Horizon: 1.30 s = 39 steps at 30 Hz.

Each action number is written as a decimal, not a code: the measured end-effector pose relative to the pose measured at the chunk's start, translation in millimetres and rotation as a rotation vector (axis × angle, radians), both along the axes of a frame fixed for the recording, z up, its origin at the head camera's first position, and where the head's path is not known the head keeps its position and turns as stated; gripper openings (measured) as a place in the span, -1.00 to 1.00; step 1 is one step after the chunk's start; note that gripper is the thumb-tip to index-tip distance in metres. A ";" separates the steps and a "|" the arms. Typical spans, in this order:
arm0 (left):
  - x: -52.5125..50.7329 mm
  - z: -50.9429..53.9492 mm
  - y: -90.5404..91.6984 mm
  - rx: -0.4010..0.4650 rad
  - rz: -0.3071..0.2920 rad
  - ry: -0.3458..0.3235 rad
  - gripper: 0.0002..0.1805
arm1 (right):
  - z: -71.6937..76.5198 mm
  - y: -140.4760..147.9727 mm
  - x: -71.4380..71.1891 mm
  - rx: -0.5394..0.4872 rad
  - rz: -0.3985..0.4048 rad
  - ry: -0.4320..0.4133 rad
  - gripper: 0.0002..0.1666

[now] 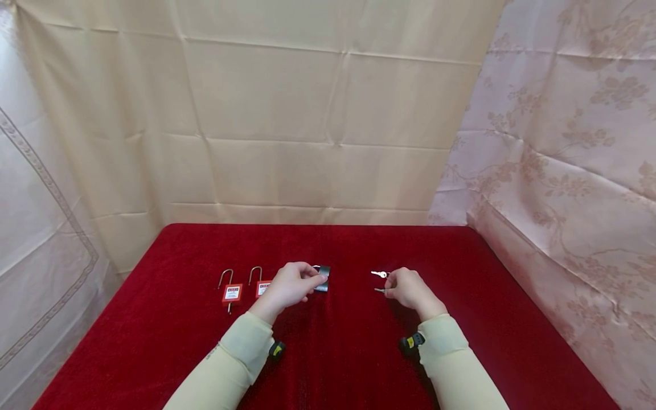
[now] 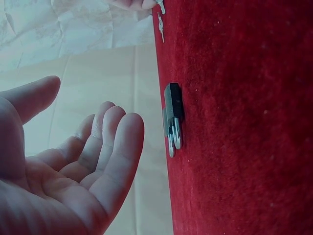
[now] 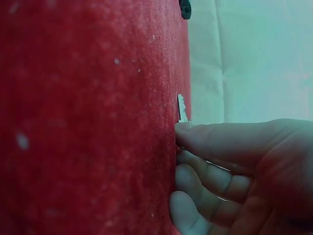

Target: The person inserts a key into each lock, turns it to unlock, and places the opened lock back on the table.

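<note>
My left hand (image 1: 293, 286) hovers beside a dark padlock (image 1: 322, 279), its fingers loosely bent with nothing in them. In the left wrist view that hand (image 2: 83, 166) is apart from the padlock (image 2: 173, 105), whose metal shackle points down the frame. My right hand (image 1: 410, 290) pinches a small key (image 1: 379, 290) low against the red cloth. The right wrist view shows the key's blade (image 3: 182, 108) sticking out past the thumb of the hand (image 3: 234, 166); its head is hidden by the fingers. Another silver key (image 1: 379, 274) lies just beyond that hand.
Two red padlocks stand out on the left: one (image 1: 232, 292) has its shackle up and a key at its bottom, the other (image 1: 263, 287) is partly covered by my left hand. Red cloth covers the table (image 1: 338, 353). A beige curtain (image 1: 307, 114) hangs behind.
</note>
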<state>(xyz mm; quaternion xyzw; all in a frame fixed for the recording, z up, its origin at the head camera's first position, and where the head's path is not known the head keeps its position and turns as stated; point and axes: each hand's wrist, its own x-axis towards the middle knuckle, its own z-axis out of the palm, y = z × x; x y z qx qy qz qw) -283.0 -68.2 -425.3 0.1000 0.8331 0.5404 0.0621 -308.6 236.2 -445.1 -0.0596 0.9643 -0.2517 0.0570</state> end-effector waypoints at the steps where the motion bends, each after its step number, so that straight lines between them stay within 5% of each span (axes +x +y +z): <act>1: 0.1 -0.3 0.0 -0.002 -0.002 0.004 -0.78 | -0.2 0.2 0.0 0.002 0.003 0.002 -0.82; 17: 1.6 4.7 -3.5 0.000 -0.008 -0.035 -0.76 | 2.2 3.9 2.3 -0.046 0.029 -0.002 -0.85; 27: 2.1 10.3 -7.8 0.010 -0.011 -0.037 -0.73 | 15.4 -0.7 5.9 -0.314 0.036 -0.030 -0.96; 39: 10.4 30.6 -13.1 0.011 0.001 -0.002 -0.74 | 40.1 -14.2 18.6 -0.583 0.128 -0.018 -0.88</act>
